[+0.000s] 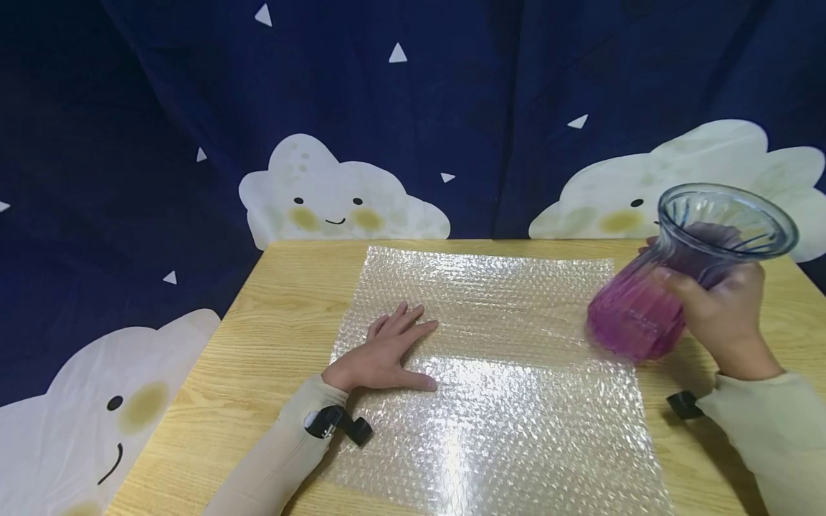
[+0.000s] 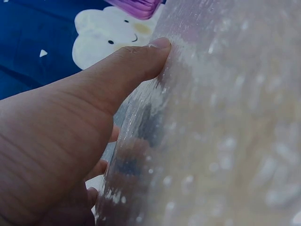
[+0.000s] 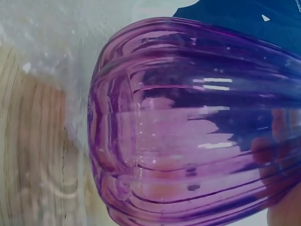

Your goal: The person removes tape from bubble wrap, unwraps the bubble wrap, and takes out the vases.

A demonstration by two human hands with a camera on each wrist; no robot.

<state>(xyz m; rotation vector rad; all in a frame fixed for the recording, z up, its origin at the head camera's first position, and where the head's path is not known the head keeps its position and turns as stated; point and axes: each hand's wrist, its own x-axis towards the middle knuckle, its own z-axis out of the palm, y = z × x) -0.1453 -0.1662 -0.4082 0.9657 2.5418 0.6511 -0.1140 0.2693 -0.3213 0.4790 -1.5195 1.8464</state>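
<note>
A glass vase (image 1: 635,312), purple at its base and clear toward the flared rim, is in my right hand (image 1: 729,315), which grips it round the neck. It tilts with its mouth to the upper right, its base over the right edge of a bubble wrap sheet (image 1: 516,437). The right wrist view shows the ribbed vase (image 3: 188,122) close up, with blurred fingers (image 3: 277,146) behind the glass. My left hand (image 1: 387,351) rests on the sheet's left part, fingers spread. In the left wrist view the thumb of that left hand (image 2: 70,122) touches the bubble wrap (image 2: 225,117).
The sheet lies on a light wooden table (image 1: 258,337); bare wood shows on both sides of it. Behind the table hangs a dark blue curtain (image 1: 452,107) with white clouds and triangles. Each wrist wears a small black camera mount.
</note>
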